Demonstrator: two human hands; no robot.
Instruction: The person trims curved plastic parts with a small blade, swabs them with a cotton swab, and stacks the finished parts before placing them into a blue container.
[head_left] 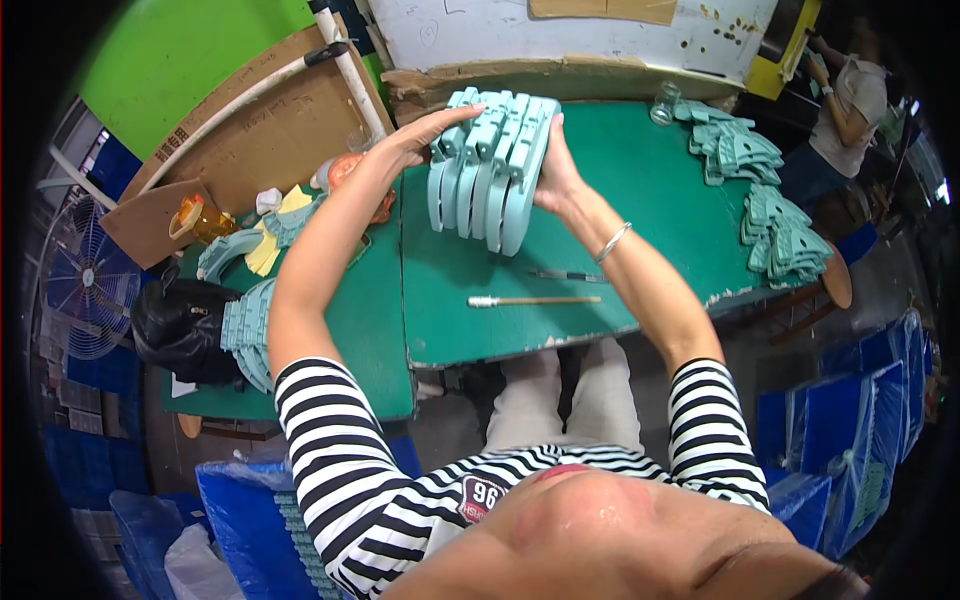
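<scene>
Fingers of the left hand (425, 135) stretch over the upper left part of a pale teal stack of curved, notched plastic pieces (487, 170), while the right hand (555, 180) clasps its right side, thumb pointing up along the edge and the other fingers hidden behind the pieces. Both hands grip the stack, which sits between the two sets of fingers and appears raised over the green surface (620, 150). Far to the left of the left fingers is a round, wire-guarded fan (88, 278); closer in, and nearer the person's body than the fingers, is a soft, glossy black bag (185, 325). A see-through amber plastic container (205, 222), a curved teal piece (226, 252), a nested teal bundle (248, 330) and crumpled yellow sheets (262, 252) follow, all left of those fingers, with an orange-red object (345, 165) partly hidden by the left forearm. Between the held stack and the body, a white-tipped wooden stick (535, 300) and a slim dark pen (565, 276) lie crosswise below the right fingers. Well to the right of the right fingers stand a clear glass jar (663, 103) and, just beyond it, two fanned teal piles (735, 147), one nearer the body; past these are another person (850, 105) and plastic-wrapped blue panels (850, 410).
</scene>
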